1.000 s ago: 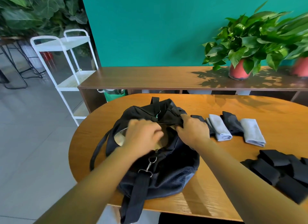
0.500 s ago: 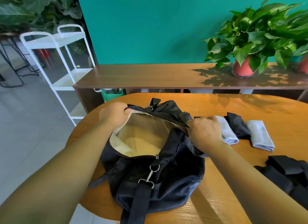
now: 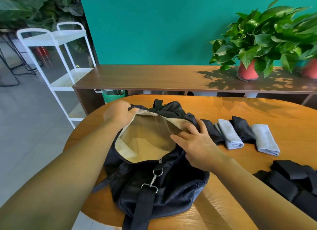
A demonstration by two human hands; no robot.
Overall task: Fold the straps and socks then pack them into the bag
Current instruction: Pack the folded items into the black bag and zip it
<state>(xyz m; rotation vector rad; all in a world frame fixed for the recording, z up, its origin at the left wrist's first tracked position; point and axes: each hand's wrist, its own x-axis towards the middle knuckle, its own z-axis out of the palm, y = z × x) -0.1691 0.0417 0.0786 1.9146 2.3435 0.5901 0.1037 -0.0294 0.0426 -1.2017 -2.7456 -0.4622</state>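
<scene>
A black bag (image 3: 164, 192) lies on the round wooden table (image 3: 257, 113), its mouth pulled wide so the beige lining shows. My left hand (image 3: 118, 114) grips the far left rim of the opening. My right hand (image 3: 195, 142) rests with spread, relaxed fingers on the right rim. Right of the bag lie folded socks in a row: a grey sock (image 3: 229, 135), a black sock (image 3: 242, 128) and another grey sock (image 3: 265, 139). Folded black straps (image 3: 291, 180) sit at the table's right front.
Behind the table runs a dark wooden bench (image 3: 154, 77) with potted plants (image 3: 248, 46) on its right end. A white wire cart (image 3: 56, 58) stands on the tiled floor at the left. The bag's strap with a metal clip (image 3: 152, 180) hangs over the front edge.
Both hands pulled the bag's opening apart from a nearly closed state. My right hand has since loosened its grip on the right rim and now lies with fingers spread.
</scene>
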